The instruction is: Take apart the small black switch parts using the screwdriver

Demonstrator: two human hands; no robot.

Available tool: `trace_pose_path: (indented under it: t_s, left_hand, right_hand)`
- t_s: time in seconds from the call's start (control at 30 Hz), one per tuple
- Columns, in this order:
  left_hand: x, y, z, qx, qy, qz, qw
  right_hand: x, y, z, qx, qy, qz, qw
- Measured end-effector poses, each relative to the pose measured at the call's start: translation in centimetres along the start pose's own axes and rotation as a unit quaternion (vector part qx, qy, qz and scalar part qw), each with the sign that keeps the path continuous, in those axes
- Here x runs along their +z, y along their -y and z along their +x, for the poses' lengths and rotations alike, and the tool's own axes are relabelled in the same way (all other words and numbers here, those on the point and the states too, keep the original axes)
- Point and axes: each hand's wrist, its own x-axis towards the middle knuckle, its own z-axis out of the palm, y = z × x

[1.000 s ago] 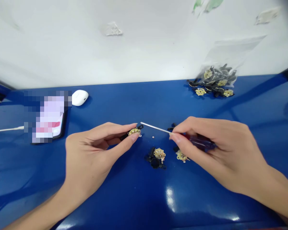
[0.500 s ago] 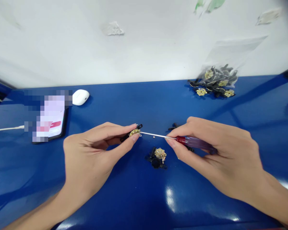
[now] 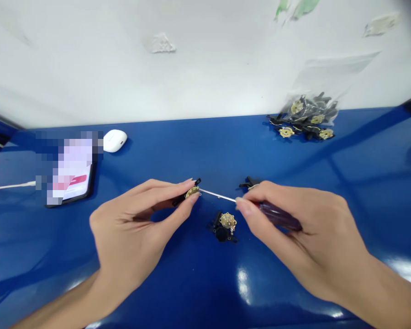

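Note:
Pinched between the thumb and fingers of my left hand (image 3: pixel 140 224) is a small black plastic part with a round brass-coloured plate (image 3: pixel 192 192). My right hand (image 3: pixel 301 233) is closed around a screwdriver (image 3: pixel 281 216) with a dark red, see-through handle. Its thin metal shaft points left, and the tip meets the edge of the brass-coloured plate. Below the shaft, on the blue table, lies a similar black part (image 3: pixel 222 234) beside a brass-coloured disc (image 3: pixel 228 221). Another black part (image 3: pixel 248 183) is partly hidden behind my right fingers.
At the back right, a clear plastic bag (image 3: pixel 315 109) of similar parts stands with several loose ones in front of it. A phone (image 3: pixel 75 173) with a white cable (image 3: pixel 13 186) and a white earbud case (image 3: pixel 115 140) lie at left. A white wall (image 3: pixel 205 77) rises behind the table.
My right hand has tilted and shifted slightly down and left, so the handle sits lower and the shaft slopes more. More of the black part behind it shows. My left hand has barely moved.

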Motion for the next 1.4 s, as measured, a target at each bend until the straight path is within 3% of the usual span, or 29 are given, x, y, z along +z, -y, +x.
trace_pose_path:
  t_s: [0.17,0.33,0.5,0.73,0.9,1.07,1.4]
  left_hand:
    - [0.2,0.1,-0.3,0.016,-0.009,0.015,1.000]
    - [0.3,-0.8,-0.3,-0.075,-0.021,0.011,0.997]
    - [0.2,-0.8,-0.2,-0.065,0.007,-0.011,0.998]
    - [0.7,-2.2,0.3,-0.075,0.040,-0.057,0.995]
    - [2.2,-3.2,1.5,-0.140,0.060,-0.159,0.976]
    - [3.3,-2.2,1.6,-0.173,0.075,-0.212,0.959]
    - [2.3,-0.9,1.4,-0.181,0.076,-0.225,0.954]
  right_hand:
    - [0.0,0.2,-0.3,0.053,0.015,0.003,0.998]
    - [-0.1,-0.5,-0.1,0.035,0.027,-0.001,0.999]
    - [-0.6,-0.8,0.4,0.011,0.030,0.028,0.999]
    - [-2.7,-1.1,-0.2,0.018,-0.043,0.022,0.999]
    - [-3.6,-1.7,0.3,0.032,-0.072,0.069,0.994]
    - [-3.1,-1.8,0.3,0.018,-0.075,0.036,0.996]
    - [-1.4,-2.4,-0.8,0.050,-0.062,0.108,0.991]
